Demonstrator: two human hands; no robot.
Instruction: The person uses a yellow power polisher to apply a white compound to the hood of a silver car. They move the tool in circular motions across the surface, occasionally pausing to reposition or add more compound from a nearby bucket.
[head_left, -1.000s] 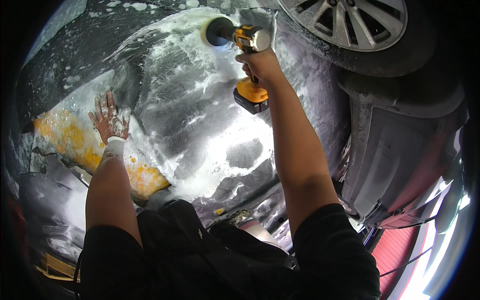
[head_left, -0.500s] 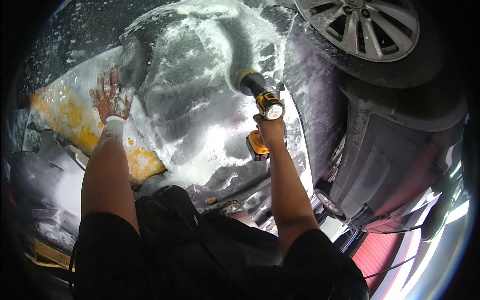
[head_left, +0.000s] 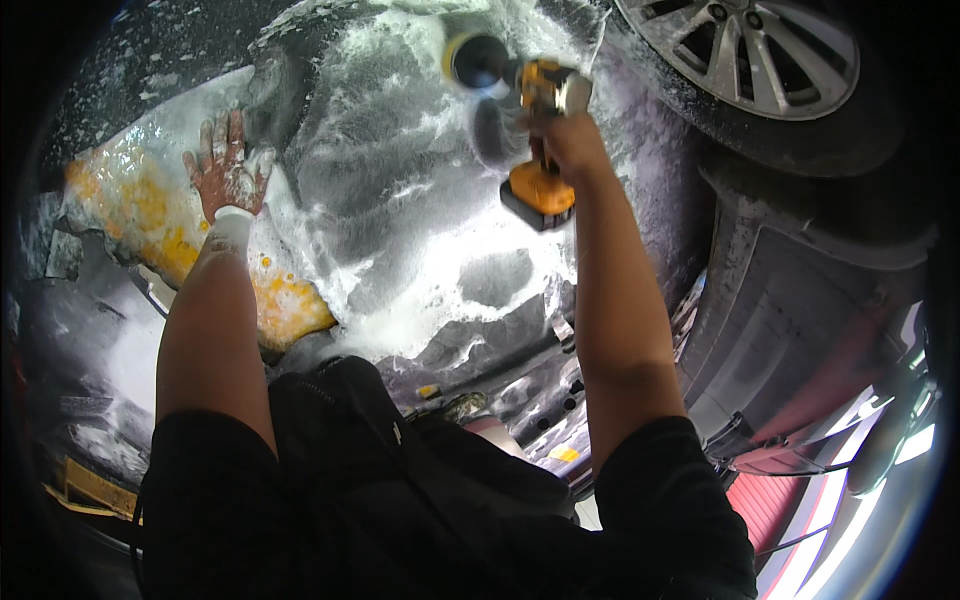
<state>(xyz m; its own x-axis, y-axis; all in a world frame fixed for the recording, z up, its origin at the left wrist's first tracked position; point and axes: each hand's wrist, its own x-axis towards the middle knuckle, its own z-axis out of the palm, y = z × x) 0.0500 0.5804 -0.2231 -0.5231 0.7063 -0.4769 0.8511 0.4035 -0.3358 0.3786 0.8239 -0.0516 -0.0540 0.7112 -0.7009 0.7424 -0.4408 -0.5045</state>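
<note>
My right hand (head_left: 565, 143) is wrapped round the grip of a yellow and black cordless drill (head_left: 540, 190). A round brush (head_left: 478, 62) with a yellow rim is fixed to its front, near the far part of a dark car carpet (head_left: 400, 185) smeared with white foam. Motion blur hides whether the bristles touch the carpet. My left hand (head_left: 228, 178), wet with suds and wearing a white wristband, lies flat with fingers spread on a folded-over pale flap (head_left: 150, 215) with yellow-orange patches.
A car wheel (head_left: 750, 50) with a silver spoked rim is at the far right. Nearer on that side is a dark car body panel (head_left: 800, 300). At the lower left lies a yellowish wooden piece (head_left: 100, 487). Foam specks dot the dark surface (head_left: 160, 70) at far left.
My right hand has moved the drill and brush away from me, up the carpet, and the drill body has turned more sideways. My left hand stays on the flap.
</note>
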